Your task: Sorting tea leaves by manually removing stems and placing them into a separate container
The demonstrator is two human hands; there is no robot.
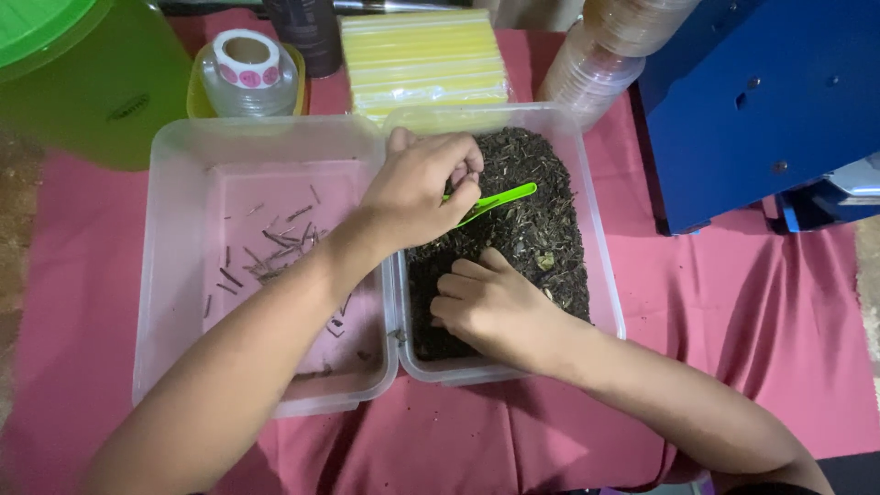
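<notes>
The sorting looks mid-way: the left hand (417, 188) pinches a slim bright-green plastic scoop (495, 202) over the right-hand clear plastic tub (605, 275), which is heaped with dark, crumbly dried leaves (536, 229). The right hand (490, 307) rests on the leaves, fingers loosely curled, holding nothing visible. The left-hand clear tub (174, 275) holds a few thin brown stems (270, 252). Picking further stems likely needs a fine pinch. Both tubs sit on a pink cloth-covered worktop (733, 312).
</notes>
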